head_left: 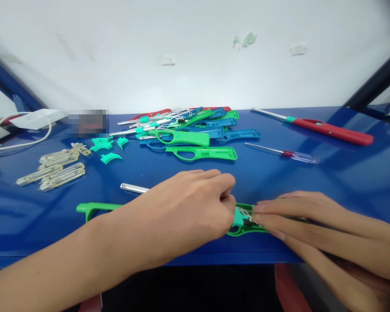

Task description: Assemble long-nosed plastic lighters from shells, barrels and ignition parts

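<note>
An open green lighter casing (247,233) lies at the front of the blue table, partly hidden under my hands. A teal trigger (238,218) and thin pale wires (246,213) show inside it. My left hand (195,203) is closed over the casing by the trigger, its fingertips hidden. With fingers pressed together, my right hand (305,216) grips the casing's right part beside the wires. A metal lighter tube (134,188) sticks out behind my left hand. Left of that wrist shows a green plastic end piece (97,207).
Green, blue and red casings (188,138) with metal tubes are piled at the back. Clear fuel tanks (63,173) and teal triggers (110,158) lie left. A screwdriver (300,156) and a red lighter (333,131) lie right. A white cable (35,145) curves at far left.
</note>
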Action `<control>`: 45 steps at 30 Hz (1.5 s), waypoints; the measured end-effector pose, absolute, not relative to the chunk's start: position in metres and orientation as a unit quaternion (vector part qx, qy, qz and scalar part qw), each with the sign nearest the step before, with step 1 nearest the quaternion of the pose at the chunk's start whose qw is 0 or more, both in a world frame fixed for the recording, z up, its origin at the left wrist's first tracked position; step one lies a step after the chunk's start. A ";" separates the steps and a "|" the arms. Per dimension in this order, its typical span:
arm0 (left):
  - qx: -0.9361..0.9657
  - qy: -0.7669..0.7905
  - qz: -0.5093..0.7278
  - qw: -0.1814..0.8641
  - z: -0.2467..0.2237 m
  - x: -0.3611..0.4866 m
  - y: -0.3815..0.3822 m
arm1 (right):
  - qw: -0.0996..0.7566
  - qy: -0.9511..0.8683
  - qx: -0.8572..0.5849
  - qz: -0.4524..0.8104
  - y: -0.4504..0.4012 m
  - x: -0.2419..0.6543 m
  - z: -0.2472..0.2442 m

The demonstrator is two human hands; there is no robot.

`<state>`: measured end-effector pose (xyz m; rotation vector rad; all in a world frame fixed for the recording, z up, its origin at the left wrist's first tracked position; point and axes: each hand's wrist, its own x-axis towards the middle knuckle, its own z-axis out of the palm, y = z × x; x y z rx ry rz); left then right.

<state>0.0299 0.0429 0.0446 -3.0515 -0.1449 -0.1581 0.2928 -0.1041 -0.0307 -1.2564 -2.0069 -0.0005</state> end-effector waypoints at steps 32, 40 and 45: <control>-0.994 -0.027 -0.096 0.034 0.048 0.026 0.040 | 0.385 -0.776 -0.499 -0.021 -0.096 0.289 -0.022; -0.994 -0.022 -0.103 0.041 0.048 0.025 0.039 | 0.372 -0.787 -0.491 -0.038 -0.099 0.293 -0.026; -0.993 -0.022 -0.105 0.041 0.048 0.028 0.040 | 0.363 -0.798 -0.478 -0.050 -0.100 0.295 -0.028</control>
